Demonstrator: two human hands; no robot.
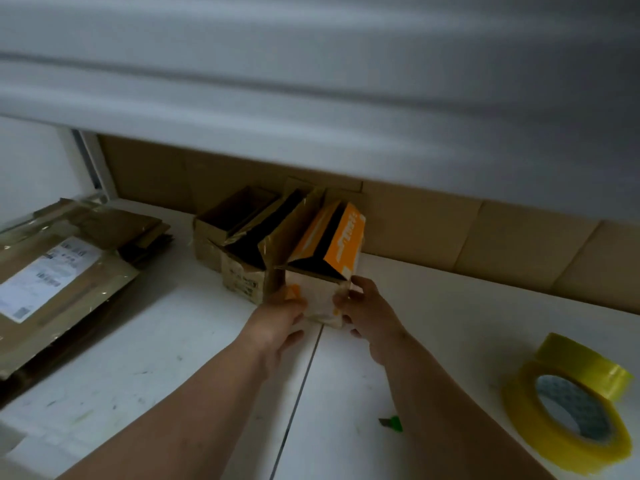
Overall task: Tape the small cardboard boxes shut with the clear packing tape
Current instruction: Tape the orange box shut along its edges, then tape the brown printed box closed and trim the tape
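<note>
A small orange-and-white cardboard box (320, 299) with open flaps stands on the white table (138, 358), nearest of three open boxes in a row. The left hand (280, 323) and right hand (367, 313) grasp its two sides. Two yellowish rolls of clear packing tape (568, 407) lie well apart, to the right.
</note>
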